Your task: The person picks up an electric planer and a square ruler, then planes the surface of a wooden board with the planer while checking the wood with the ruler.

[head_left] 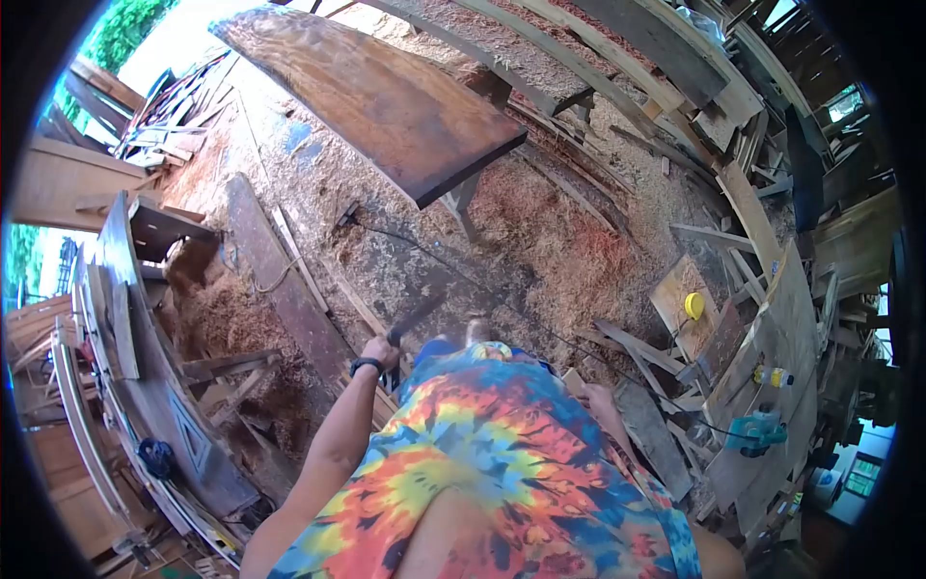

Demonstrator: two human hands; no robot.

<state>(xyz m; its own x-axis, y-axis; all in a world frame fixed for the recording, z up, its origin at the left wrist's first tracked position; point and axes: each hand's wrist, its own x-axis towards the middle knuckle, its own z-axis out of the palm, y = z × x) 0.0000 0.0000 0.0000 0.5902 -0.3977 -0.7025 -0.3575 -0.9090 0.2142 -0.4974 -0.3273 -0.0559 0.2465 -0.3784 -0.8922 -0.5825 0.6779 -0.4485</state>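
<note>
My left hand [381,353], with a dark band on its wrist, is closed around the black handle of a machete-like blade [419,317]. The dark blade points forward and to the right, above the shaving-strewn floor. Low on my right side, my right hand [604,405] is partly hidden by the tie-dye shirt. The end of a pale piece of wood [573,380] sticks out at its fingers, which look closed on it. Ahead of me a thick brown wooden slab [386,101] rests on supports, out of reach of both hands.
Sawdust and shavings cover the floor [521,261], with a black cord [424,249] across it. Long boards [280,261] lie at the left. On the right are a yellow round lid [694,306], a bottle [772,375], a teal power tool [757,430] and stacked planks.
</note>
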